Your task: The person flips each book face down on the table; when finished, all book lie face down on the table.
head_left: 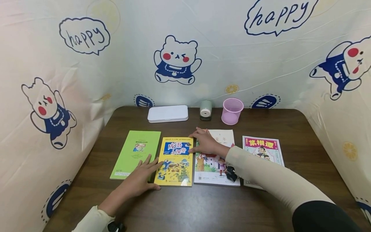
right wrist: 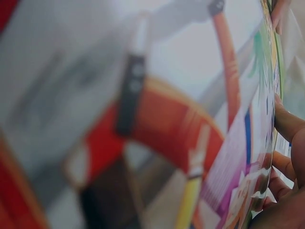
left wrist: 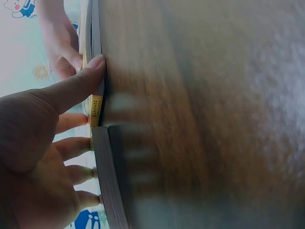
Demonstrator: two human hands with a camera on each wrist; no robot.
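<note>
A yellow book (head_left: 174, 170) with a blue title panel lies flat between a green book (head_left: 127, 161) and a white illustrated book (head_left: 213, 175). My left hand (head_left: 140, 178) has its fingers spread over the green book, reaching the yellow book's left edge. In the left wrist view its thumb (left wrist: 78, 86) touches the yellow book's near edge. My right hand (head_left: 207, 143) rests over the white book's upper left, its fingertips and thumb at the yellow book's upper right edge. The right wrist view shows the white book's cover (right wrist: 167, 124) close and blurred, the right fingers (right wrist: 283, 164) at its side.
A fourth book with a pink title band (head_left: 261, 144) lies to the right, partly under my right sleeve. Along the back stand a white flat case (head_left: 168, 113), a green-grey pencil sharpener (head_left: 205, 109) and a pink cup (head_left: 232, 112). Printed cloth (head_left: 130, 58) surrounds the brown table (head_left: 191, 209).
</note>
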